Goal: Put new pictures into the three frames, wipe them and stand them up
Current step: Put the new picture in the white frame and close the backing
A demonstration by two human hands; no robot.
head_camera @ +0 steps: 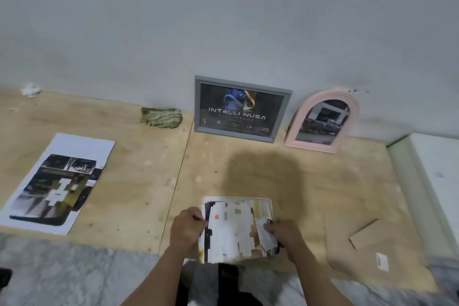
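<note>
My left hand (188, 227) and my right hand (283, 233) both grip a printed picture (233, 228), white and yellow with rounded corners, held low over the plywood board (248, 171). The left grips its left edge, the right its right edge, where a corner of paper is folded up. A grey rectangular frame (282, 112) with a dark "INTELLI NUSA" picture stands against the wall. To its right a pink arched frame (323, 117) with a picture in it also leans upright on the wall. A brown backing board (367, 238) with its stand flap lies flat at the right.
A white sheet with a dark printed picture (57, 181) lies flat at the left. A green striped cloth (161, 117) sits bunched by the wall. A crumpled white scrap (29, 89) lies far left. A white cabinet (437, 176) borders the right; marble floor (74, 271) lies in front.
</note>
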